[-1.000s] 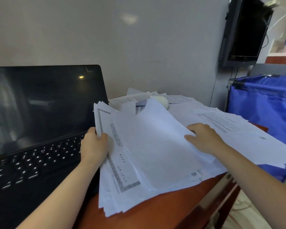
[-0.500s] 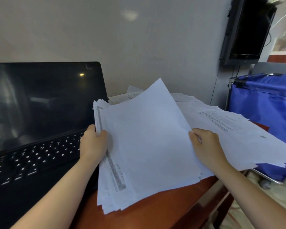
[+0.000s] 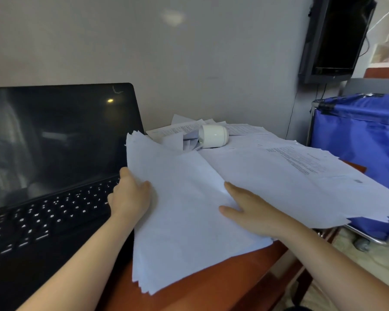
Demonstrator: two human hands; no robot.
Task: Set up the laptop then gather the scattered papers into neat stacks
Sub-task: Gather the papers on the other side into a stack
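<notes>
An open black laptop (image 3: 54,153) with a dark screen and lit keys stands at the left of the reddish wooden table (image 3: 222,279). Beside it lies a thick stack of white papers (image 3: 184,221). My left hand (image 3: 130,196) grips the stack's left edge, thumb on top. My right hand (image 3: 249,212) rests flat on the stack with straight fingers, its fingertips at the edge of a second spread of printed papers (image 3: 301,176) that reaches past the table's right edge. More loose sheets (image 3: 180,131) lie at the back by the wall.
A white jar (image 3: 213,135) lies on its side on the back papers. A blue fabric cart (image 3: 364,140) on a metal frame stands right of the table. A dark monitor (image 3: 337,37) hangs on the wall above it.
The top sheet that my right hand held raised has come down flat onto the stack. My right hand has let go and now lies flat on the paper. The white jar shows again.
</notes>
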